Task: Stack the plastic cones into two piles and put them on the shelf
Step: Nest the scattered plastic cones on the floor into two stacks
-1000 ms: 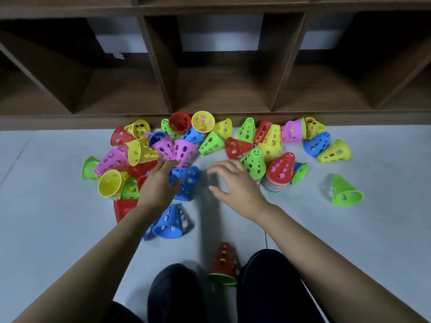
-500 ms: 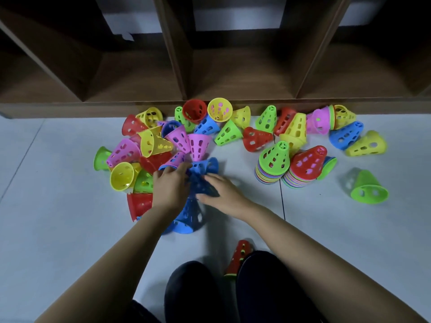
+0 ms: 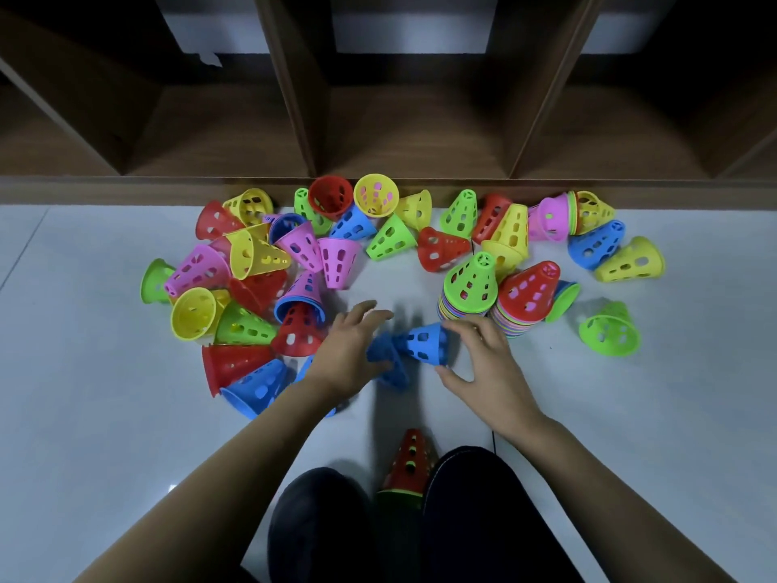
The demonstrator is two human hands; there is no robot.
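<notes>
Forearms stretch forward over the floor [image 3: 84, 414], both hands low. The right hand [image 3: 487, 363] curls finger and thumb round the wide rim of a blue cone [image 3: 422, 342] lying on its side. The left hand [image 3: 347, 355] has fingers stretched out, thumb against a blurred blue cone [image 3: 387, 366]; grip or mere touch, can't tell. The green-topped pile [image 3: 471, 284] and red-topped pile [image 3: 525, 292] stand side by side just beyond the right hand, short of the floor's far edge under the shelf [image 3: 378, 132].

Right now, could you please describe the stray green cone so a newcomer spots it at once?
From the wooden shelf, drop to the red-topped pile on the floor. Farther right, past a green cone beside that pile, the stray green cone lies on its side, touching nothing.
</notes>
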